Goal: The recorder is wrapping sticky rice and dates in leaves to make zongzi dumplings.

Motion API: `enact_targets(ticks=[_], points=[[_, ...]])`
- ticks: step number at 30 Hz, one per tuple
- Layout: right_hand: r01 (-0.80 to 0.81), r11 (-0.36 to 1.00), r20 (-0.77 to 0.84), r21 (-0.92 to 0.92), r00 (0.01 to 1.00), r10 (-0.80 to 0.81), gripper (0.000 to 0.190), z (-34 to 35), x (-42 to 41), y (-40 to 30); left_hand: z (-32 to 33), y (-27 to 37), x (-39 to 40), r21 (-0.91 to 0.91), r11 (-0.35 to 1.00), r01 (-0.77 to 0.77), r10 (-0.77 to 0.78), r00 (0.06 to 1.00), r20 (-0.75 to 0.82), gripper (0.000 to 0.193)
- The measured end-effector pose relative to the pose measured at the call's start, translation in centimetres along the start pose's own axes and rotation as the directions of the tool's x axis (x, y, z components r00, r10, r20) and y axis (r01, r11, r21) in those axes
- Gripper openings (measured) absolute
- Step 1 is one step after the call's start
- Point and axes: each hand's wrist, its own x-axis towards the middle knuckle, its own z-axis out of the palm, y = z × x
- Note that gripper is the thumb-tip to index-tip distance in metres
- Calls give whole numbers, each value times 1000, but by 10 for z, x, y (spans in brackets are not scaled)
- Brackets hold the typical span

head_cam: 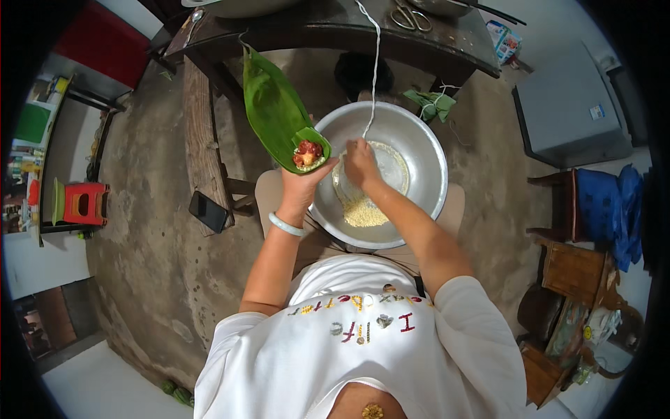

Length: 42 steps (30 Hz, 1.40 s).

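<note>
My left hand [302, 183] holds a long green leaf [273, 99] whose lower end is folded into a cup. Inside the cup, chunks of reddish meat with a paler yellowish piece [308, 154] lie on pale grains. Over the left part of a wide metal basin [432, 173], my right hand [361, 163] has its fingers curled in; whether anything is inside them is hidden. Pale rice-like grains [364, 212] are heaped on the near side of the basin floor. A white string [376, 63] hangs from the table and reaches down behind my right hand.
Ahead stands a dark table [324, 32] with scissors [411, 20] on it. A wooden bench [199, 125] with a phone [208, 211] runs along the left. A tied leaf bundle [437, 105] hangs beyond the basin. Farther left is a red stool [86, 203].
</note>
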Motion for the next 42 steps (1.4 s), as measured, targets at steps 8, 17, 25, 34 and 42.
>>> enact_targets(ticks=[8, 17, 25, 34, 42], points=[[399, 792, 584, 463, 535, -611, 22, -66, -61, 1, -5, -10, 0, -14, 998, 55, -54, 998, 27, 75], [247, 963, 30, -110, 969, -245, 35, -51, -52, 39, -7, -16, 4, -18, 995, 95, -95, 995, 7, 74], [385, 923, 566, -1, 761, -317, 29, -74, -25, 4, -1, -7, 2, -60, 998, 36, -35, 999, 8, 75], [457, 876, 319, -154, 862, -394, 22, -58, 6, 44, -4, -8, 2, -83, 994, 75, -73, 997, 25, 59], [380, 908, 524, -178, 818, -239, 20, -110, -12, 38, -4, -5, -4, -77, 992, 101, -100, 995, 25, 56]])
